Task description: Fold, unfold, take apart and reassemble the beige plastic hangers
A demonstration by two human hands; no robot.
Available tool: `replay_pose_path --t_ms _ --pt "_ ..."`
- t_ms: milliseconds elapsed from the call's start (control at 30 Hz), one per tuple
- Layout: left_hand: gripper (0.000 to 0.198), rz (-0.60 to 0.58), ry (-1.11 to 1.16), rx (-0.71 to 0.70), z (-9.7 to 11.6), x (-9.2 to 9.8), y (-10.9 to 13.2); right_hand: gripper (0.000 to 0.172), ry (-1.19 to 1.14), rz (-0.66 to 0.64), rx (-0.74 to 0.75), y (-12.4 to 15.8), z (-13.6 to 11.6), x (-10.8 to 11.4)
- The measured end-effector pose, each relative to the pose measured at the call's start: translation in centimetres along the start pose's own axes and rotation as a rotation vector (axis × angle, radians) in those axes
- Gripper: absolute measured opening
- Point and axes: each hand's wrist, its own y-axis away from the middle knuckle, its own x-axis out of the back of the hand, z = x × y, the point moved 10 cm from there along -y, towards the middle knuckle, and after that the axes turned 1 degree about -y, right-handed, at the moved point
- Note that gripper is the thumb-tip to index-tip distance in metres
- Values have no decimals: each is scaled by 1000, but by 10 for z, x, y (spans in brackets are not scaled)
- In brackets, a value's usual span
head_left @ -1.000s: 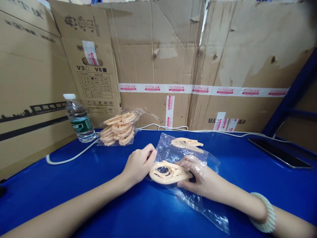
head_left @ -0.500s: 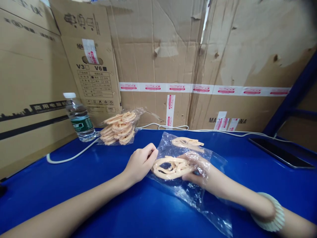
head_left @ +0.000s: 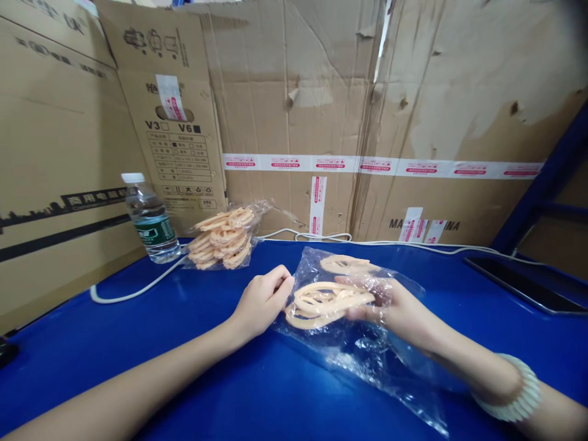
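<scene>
My right hand [head_left: 383, 300] reaches into a clear plastic bag [head_left: 331, 349], film covering its fingers. Between thumb and fingers it grips cream oval openwork pieces [head_left: 335, 298], one overlapping another. Behind them, a further cream oval piece [head_left: 346, 263] lies in the bag. My left hand [head_left: 265, 299] is closed at the bag's left edge, fingers curled in a pinch on the film. A second clear bag [head_left: 255, 214] holds a stack of similar cream openwork pieces [head_left: 223, 239] on the blue table, behind and left of my left hand.
A water bottle [head_left: 154, 226] with a green label stands at the back left. White cable [head_left: 133, 293] runs along the rear of the blue table [head_left: 206, 392]. A dark phone-like slab [head_left: 523, 285] lies at right. Cardboard [head_left: 294, 116] walls the back and left.
My right hand has shifted slightly right inside the bag. The gripped oval pieces have turned and spread, so two overlapping outlines show. My left hand stays in place.
</scene>
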Motion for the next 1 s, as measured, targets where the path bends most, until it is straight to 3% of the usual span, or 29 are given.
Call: replay_pose_path --t_ms 133,333,467,633,833,1000 --pt "28 7 101 49 -8 2 -3 59 -93 -34 30 1 -11 -1" --pt "26 12 243 133 -24 -1 -10 49 -43 32 114 4 -24 10" --pt "26 71 286 139 -24 13 -15 43 -38 102 148 6 -31 25" --pt "25 196 280 66 -5 48 -18 48 -92 172 157 8 -38 46" --pt "24 427 179 -64 23 105 -11 55 -139 321 123 12 -38 76" --pt "23 640 26 -84 23 162 -7 63 -331 473 91 14 -31 95"
